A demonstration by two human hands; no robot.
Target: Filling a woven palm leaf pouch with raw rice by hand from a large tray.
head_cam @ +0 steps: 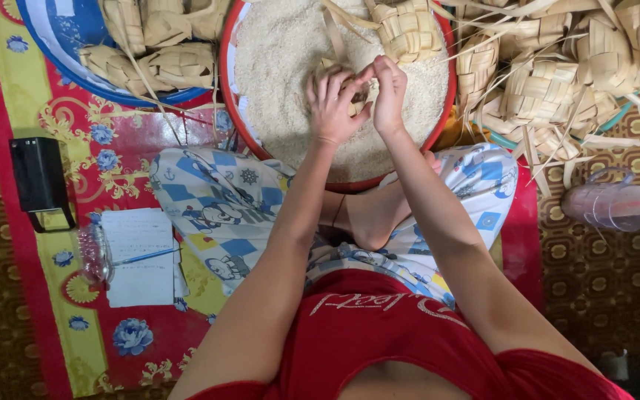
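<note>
Woven palm-leaf pouch (351, 87) pinched in my left hand (332, 111), right hand (389, 92) fingers prying opening; slip spills rice outside red-rimmed basin (225, 96).

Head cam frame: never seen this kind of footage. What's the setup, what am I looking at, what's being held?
There is no machine here. A person sits on a patterned floor mat wearing a camera on the head, so the single picture looks straight down along their arms.

Both hands work over a red-rimmed basin full of white rice. The left hand cradles a small woven palm-leaf pouch, mostly hidden by the fingers; the right hand pinches at its top.

Another pouch lies on the rice. A blue basin at upper left holds more pouches, and a large pile sits at upper right.

Beside the person: a black box, a paper notepad with a blue pen, and a clear plastic jug lying on its side.
</note>
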